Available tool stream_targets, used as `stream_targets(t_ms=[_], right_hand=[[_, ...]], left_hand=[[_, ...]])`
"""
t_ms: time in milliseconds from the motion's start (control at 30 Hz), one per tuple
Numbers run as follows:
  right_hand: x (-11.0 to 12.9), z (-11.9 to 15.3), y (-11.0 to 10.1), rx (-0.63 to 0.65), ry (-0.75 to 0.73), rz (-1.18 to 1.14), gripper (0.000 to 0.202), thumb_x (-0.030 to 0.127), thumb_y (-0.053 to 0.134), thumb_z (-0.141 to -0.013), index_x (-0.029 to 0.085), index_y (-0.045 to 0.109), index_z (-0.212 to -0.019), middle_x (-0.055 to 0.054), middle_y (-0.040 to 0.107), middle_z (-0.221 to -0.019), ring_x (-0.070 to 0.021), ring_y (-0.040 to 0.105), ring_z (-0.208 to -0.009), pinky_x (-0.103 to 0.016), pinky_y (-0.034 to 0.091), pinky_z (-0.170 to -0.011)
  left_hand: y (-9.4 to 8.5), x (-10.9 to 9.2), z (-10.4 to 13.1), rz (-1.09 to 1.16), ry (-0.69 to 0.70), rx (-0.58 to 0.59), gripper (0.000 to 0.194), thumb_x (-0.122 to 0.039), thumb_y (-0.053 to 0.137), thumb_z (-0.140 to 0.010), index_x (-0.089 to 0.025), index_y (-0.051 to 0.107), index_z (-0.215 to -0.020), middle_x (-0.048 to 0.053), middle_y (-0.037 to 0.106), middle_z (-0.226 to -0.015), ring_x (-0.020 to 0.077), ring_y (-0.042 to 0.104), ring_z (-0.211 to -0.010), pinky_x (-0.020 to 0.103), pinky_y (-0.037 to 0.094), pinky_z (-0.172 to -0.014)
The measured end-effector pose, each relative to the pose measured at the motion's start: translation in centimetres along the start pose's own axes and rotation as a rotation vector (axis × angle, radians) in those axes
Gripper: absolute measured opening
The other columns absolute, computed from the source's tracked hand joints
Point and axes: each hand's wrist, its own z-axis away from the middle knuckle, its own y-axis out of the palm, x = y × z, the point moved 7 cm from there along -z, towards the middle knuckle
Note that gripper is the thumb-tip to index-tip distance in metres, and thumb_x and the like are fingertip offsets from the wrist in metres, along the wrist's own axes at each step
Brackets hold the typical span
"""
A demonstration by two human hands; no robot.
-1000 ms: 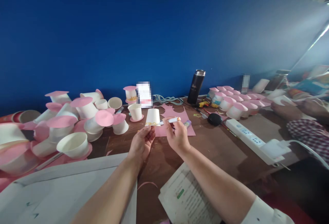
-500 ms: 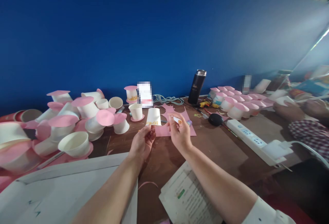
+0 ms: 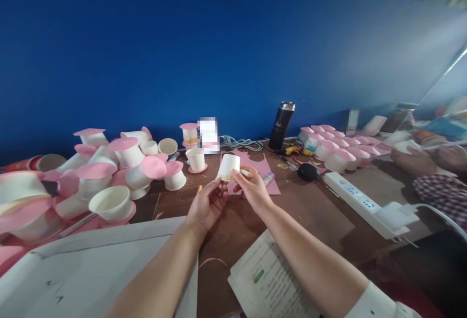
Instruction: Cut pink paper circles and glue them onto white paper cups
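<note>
A white paper cup (image 3: 229, 164), upside down, has yellow-orange marks along its lower rim. My left hand (image 3: 206, 207) is closed on that rim from below, and a small orange piece (image 3: 199, 188), perhaps a cap, sticks up beside its fingers. On the cup's right side, the fingertips of my right hand (image 3: 256, 191) touch the wall. A white marker with an orange end (image 3: 247, 173) is tucked in the right hand. Behind them lies pink paper (image 3: 274, 186) with cut-outs, bearing a glue stick (image 3: 268, 178). Another white cup (image 3: 197, 159) stands on a pink disc to the left.
Several cups with pink discs (image 3: 95, 170) crowd the left, and more (image 3: 337, 160) stand at right. A black flask (image 3: 281, 126), a power strip (image 3: 352, 194), printed sheets (image 3: 270, 274) and a white board (image 3: 109, 269) surround the work. Another person's hand (image 3: 414, 160) is at far right.
My right hand has moved left, from apart from the cup to touching its side. The cup has shifted slightly right and turned in my left hand.
</note>
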Motion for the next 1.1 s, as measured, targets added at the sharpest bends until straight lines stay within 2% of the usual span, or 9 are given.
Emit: stream_targets(t_ms=[133,233,367,467,533,667,733,867,1100], right_hand=[[-0.4,-0.3,-0.3,-0.035,-0.038,-0.015,0.052,0.049,0.071,-0.069,0.017,0.050,-0.105,0.001,0.065,-0.075,-0.0098,0.059,-0.048,-0.020,0.047,-0.042],[-0.7,-0.4,-0.1,-0.010,-0.057,-0.015,0.051,0.047,0.072,-0.069,0.018,0.051,-0.105,0.000,0.066,-0.077,-0.0127,0.063,-0.055,-0.024,0.052,-0.049],[-0.4,-0.6,-0.4,-0.036,-0.104,0.038,0.053,0.048,0.069,-0.072,0.017,0.050,-0.111,-0.002,0.066,-0.082,-0.0128,0.063,-0.053,-0.026,0.051,-0.049],[1.2,-0.2,-1.4,-0.151,-0.268,0.134,0.046,0.047,0.059,-0.082,0.018,0.051,-0.117,-0.003,0.067,-0.087,-0.0093,0.058,-0.049,-0.023,0.048,-0.048],[2.6,0.5,-1.6,-0.170,-0.402,0.205,0.037,0.043,0.050,-0.089,0.019,0.054,-0.117,-0.004,0.068,-0.089,-0.0088,0.056,-0.051,-0.023,0.047,-0.050],[4.8,2.5,-0.5,-0.079,-0.643,0.363,0.023,0.033,0.051,-0.091,0.021,0.064,-0.106,-0.007,0.068,-0.099,-0.0164,0.064,-0.084,-0.031,0.051,-0.077],[5.4,3.4,0.3,-0.018,-0.730,0.435,0.018,0.027,0.053,-0.090,0.022,0.066,-0.102,-0.006,0.069,-0.098,-0.0183,0.063,-0.091,-0.032,0.049,-0.084],[5.6,3.9,1.0,0.039,-0.778,0.517,0.018,0.021,0.053,-0.090,0.022,0.067,-0.100,-0.005,0.070,-0.095,-0.0181,0.064,-0.090,-0.031,0.048,-0.081],[5.6,3.6,0.8,0.007,-0.781,0.558,0.017,0.022,0.052,-0.090,0.021,0.066,-0.100,-0.005,0.069,-0.096,-0.0178,0.064,-0.089,-0.030,0.048,-0.081]], left_hand=[[1.0,0.2,0.1,-0.130,0.074,0.114,0.008,-0.015,0.071,-0.074,-0.011,0.069,-0.081,0.006,0.069,-0.079,0.0115,0.066,-0.073,0.020,0.055,-0.071],[1.4,0.7,0.3,-0.228,0.083,0.158,0.014,-0.018,0.076,-0.069,-0.011,0.069,-0.079,0.007,0.070,-0.080,0.0133,0.067,-0.076,0.020,0.054,-0.071],[0.7,0.4,-0.1,-0.191,0.098,0.085,0.009,-0.015,0.074,-0.071,-0.011,0.069,-0.078,0.006,0.070,-0.078,0.0120,0.066,-0.074,0.018,0.054,-0.067],[-0.4,-0.1,-0.5,-0.105,0.117,-0.006,0.002,-0.012,0.069,-0.075,-0.012,0.068,-0.077,0.005,0.069,-0.076,0.0096,0.065,-0.069,0.017,0.055,-0.066],[-1.0,-0.3,-0.8,-0.057,0.117,-0.047,0.003,-0.009,0.066,-0.077,-0.011,0.067,-0.075,0.006,0.068,-0.074,0.0088,0.064,-0.066,0.017,0.055,-0.064],[-1.3,-0.4,-0.9,0.014,0.132,-0.081,0.008,-0.005,0.063,-0.078,-0.009,0.066,-0.072,0.005,0.065,-0.069,0.0089,0.064,-0.066,0.017,0.055,-0.063],[-1.3,-0.4,-0.9,0.030,0.149,-0.082,0.006,-0.006,0.065,-0.076,-0.010,0.066,-0.072,0.004,0.066,-0.072,0.0089,0.065,-0.068,0.017,0.055,-0.065],[-1.2,-0.4,-1.0,0.022,0.163,-0.053,0.003,-0.008,0.069,-0.074,-0.011,0.067,-0.075,0.005,0.067,-0.078,0.0091,0.065,-0.072,0.017,0.055,-0.068],[-1.2,-0.4,-1.0,0.013,0.162,-0.068,0.004,-0.007,0.069,-0.073,-0.011,0.067,-0.073,0.004,0.066,-0.077,0.0084,0.064,-0.069,0.017,0.055,-0.067]])
